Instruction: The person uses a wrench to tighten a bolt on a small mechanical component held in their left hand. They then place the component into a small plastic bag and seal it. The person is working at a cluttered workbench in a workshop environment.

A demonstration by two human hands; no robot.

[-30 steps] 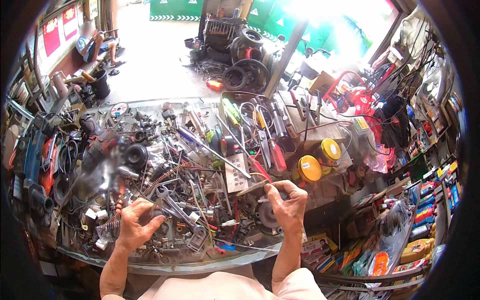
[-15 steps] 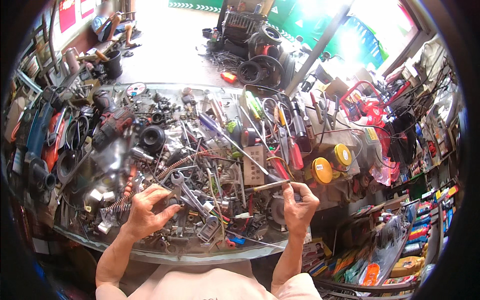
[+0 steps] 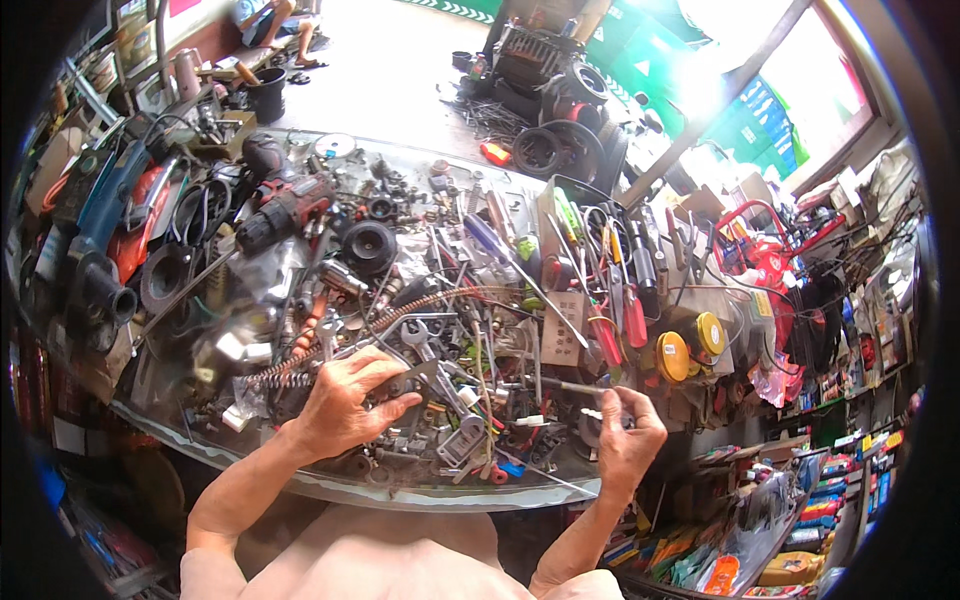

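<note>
My left hand [image 3: 348,402] is closed, with a small dark flat metal piece [image 3: 424,372] pinched between thumb and fingers. Close beside it an open-ended wrench [image 3: 435,360] lies on heaped small parts. My right hand [image 3: 630,440], also closed, grips one end of a thin rod [image 3: 577,387] between thumb and fingertips. The rod points left over the table, its far end dark; its exact kind I cannot make out. Beyond it are a small cardboard box [image 3: 563,328] and a long screwdriver [image 3: 520,268] with a blue handle.
A red and black power drill [image 3: 287,212] and a blue angle grinder [image 3: 105,220] lie on the left. A tool bin [image 3: 590,192] with pliers and screwdrivers stands at the back right, near yellow round tins [image 3: 672,356]. A person [image 3: 285,28] sits far off.
My view has turned left, so the scene sits further right. The rod in my right hand has tipped, its far end now higher. Both hands keep hold of their pieces.
</note>
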